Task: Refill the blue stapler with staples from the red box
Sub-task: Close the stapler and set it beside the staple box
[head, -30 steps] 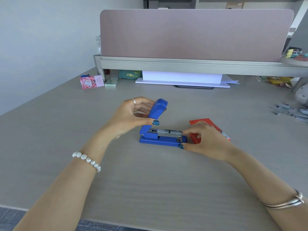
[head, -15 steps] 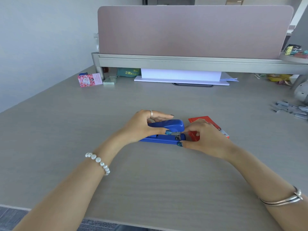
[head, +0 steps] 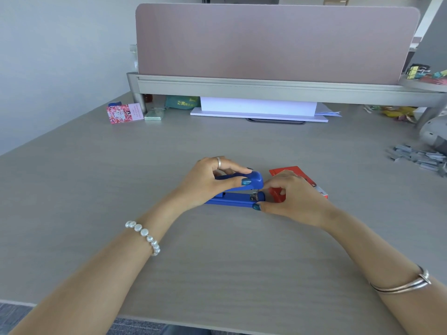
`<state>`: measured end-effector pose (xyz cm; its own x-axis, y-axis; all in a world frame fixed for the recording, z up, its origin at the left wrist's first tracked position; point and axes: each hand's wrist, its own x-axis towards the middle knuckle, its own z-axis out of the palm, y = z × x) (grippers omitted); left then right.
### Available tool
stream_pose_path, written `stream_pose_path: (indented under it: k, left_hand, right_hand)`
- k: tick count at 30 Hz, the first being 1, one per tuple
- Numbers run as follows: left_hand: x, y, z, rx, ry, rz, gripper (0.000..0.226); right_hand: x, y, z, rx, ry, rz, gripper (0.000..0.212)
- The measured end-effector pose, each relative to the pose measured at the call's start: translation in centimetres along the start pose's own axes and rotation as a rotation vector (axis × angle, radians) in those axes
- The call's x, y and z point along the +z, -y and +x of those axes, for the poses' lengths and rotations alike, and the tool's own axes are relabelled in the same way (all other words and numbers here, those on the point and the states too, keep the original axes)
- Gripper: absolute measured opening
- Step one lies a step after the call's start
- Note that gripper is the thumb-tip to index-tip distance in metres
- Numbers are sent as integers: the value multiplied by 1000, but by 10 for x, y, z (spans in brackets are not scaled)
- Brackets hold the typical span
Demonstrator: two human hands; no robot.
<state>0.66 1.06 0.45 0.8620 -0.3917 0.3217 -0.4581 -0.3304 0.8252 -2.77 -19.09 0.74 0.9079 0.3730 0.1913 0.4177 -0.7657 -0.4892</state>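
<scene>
Under the left hand (head: 208, 182), fingers pressed down, lies the blue stapler (head: 238, 189).

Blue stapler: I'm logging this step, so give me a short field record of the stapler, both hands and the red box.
stapler: blue stapler flat on desk, top arm down
left hand: left hand gripping stapler's top arm
right hand: right hand thumb at stapler's front end
box: red box behind right hand, partly hidden
loose staples: pile far right
</scene>
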Motion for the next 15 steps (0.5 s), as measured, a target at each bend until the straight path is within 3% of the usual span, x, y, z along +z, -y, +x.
stream_pose_path:
  k: [9,15]
  left_hand:
    - [3,1,-1,73,37,119,23]
    - [4,0,-2,94,60,196,18]
  right_hand:
    - [1,-4,2,38,-31,13,19]
    - [1,-6,4,67,-39,92,15]
